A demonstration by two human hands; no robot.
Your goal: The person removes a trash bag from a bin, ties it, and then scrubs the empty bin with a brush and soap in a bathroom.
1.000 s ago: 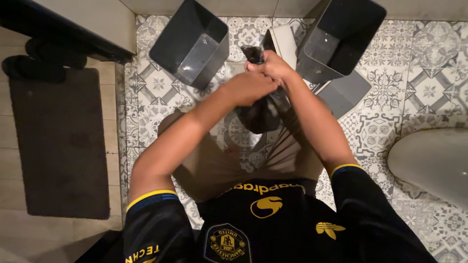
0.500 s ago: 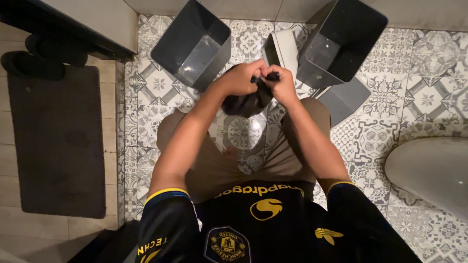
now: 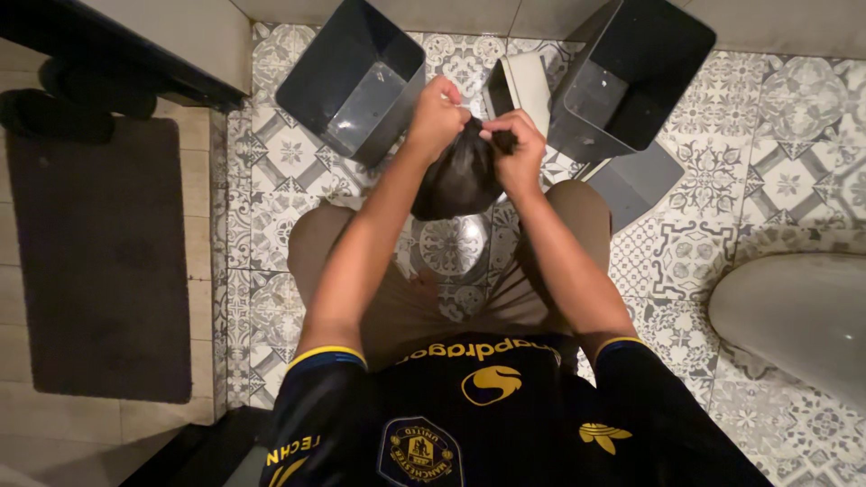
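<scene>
While your left hand (image 3: 436,115) and right hand (image 3: 517,151) meet over the patterned tile floor (image 3: 722,180), both are closed on the gathered neck of a small black bag (image 3: 460,180): the left pinches the bunched plastic at the bag's upper left, and the right grips a twisted end of it at the upper right. That bag hangs rounded and full just below your knuckles, above the gap between your knees in tan shorts (image 3: 397,298).

Just beyond the bag, touching no hand, a white bin lid (image 3: 521,83) leans on the floor. To the bag's upper left stands an open dark grey bin (image 3: 352,77), tipped so you see its shiny inside. To the bag's upper right stands a second open dark bin (image 3: 631,72), with a flat grey lid (image 3: 636,176) lying beneath it. Well off to the bag's left lies a dark mat (image 3: 99,261) on wood flooring, and far to its lower right curves a white toilet bowl (image 3: 794,311).
</scene>
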